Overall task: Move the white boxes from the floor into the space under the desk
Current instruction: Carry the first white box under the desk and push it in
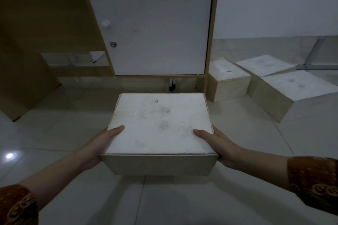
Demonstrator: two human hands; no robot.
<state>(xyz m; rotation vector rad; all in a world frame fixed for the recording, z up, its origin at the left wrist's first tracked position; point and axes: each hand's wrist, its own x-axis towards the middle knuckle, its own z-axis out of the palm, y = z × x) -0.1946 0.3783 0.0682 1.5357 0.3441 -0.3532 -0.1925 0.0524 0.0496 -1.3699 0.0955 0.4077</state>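
Two hands were clamped on one white box (161, 126), the left hand (102, 144) pressed to its left side and the right hand (217, 144) to its right, thumbs laid on the lid. It was held above the tiled floor (73, 133), in front of the desk's white cabinet door (155, 29). Three more white boxes (274, 80) were seen on the floor to the right, beside the desk.
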